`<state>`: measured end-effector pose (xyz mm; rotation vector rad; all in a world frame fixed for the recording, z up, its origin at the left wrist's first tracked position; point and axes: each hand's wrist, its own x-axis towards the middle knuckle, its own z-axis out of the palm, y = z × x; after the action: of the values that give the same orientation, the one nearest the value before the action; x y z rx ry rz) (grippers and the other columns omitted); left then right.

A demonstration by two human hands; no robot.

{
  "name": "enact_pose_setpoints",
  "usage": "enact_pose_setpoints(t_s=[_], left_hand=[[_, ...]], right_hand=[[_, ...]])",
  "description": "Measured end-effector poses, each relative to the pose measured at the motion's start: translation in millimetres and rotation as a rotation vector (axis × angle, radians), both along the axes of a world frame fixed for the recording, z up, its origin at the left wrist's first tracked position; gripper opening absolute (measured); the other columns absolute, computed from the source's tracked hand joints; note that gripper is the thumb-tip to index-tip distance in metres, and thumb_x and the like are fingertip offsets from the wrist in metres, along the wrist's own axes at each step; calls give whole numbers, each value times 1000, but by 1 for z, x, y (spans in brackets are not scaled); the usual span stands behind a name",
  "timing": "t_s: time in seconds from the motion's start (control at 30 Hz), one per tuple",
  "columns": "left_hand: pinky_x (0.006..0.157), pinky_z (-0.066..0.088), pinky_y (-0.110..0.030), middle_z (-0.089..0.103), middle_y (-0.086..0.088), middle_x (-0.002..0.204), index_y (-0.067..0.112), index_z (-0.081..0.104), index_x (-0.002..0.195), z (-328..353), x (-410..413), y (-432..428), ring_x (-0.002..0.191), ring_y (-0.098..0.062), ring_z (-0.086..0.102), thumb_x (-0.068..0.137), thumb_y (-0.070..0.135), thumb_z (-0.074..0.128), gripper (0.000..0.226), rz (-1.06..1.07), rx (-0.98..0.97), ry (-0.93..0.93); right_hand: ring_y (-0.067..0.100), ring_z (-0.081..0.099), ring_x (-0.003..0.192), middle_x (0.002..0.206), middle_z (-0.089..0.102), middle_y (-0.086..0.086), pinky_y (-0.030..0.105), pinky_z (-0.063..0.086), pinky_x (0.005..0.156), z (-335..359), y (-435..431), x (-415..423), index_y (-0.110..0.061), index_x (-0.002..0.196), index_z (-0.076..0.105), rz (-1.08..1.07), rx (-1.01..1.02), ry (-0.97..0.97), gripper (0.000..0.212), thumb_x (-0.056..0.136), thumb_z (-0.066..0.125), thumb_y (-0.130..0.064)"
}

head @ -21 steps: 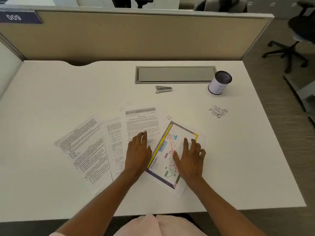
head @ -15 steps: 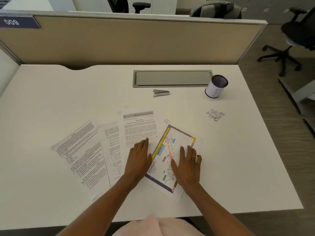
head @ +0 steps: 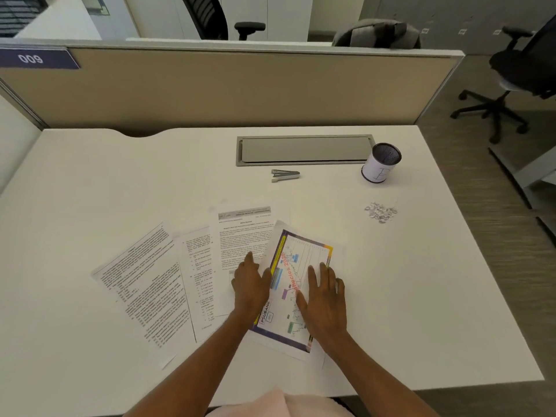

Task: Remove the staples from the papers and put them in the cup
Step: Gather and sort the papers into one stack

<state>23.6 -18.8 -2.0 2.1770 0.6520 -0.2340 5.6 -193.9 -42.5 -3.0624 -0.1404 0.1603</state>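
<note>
Flat, both palms down: left hand (head: pixel 251 285), right hand (head: pixel 323 299) on papers (head: pixel 298 266)

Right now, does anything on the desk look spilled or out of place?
Yes. A small heap of loose staples lies on the bare desk, in front of the cup rather than in it. The papers are fanned askew under both hands; the staple remover lies unused.
</note>
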Motion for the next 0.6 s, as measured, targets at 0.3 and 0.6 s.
enact_pose_setpoints(t_s=[0.3,0.6], left_hand=[[74,61,-31,78,8,88,20,75,87,7,3,25,81,-14,76,104,14,68,20,159,-292,-89],[90,65,-51,78,-10,112,9,73,112,5,15,70,102,-36,78,102,9,69,11,538,-748,-30]], right_hand=[[28,34,154,168,32,10,45,32,125,7,-14,20,-17,160,32,-103,346,-15,68,102,52,-48],[20,71,101,123,73,10,34,59,89,38,-28,79,-12,139,56,-571,1257,192,44,99,69,-23]])
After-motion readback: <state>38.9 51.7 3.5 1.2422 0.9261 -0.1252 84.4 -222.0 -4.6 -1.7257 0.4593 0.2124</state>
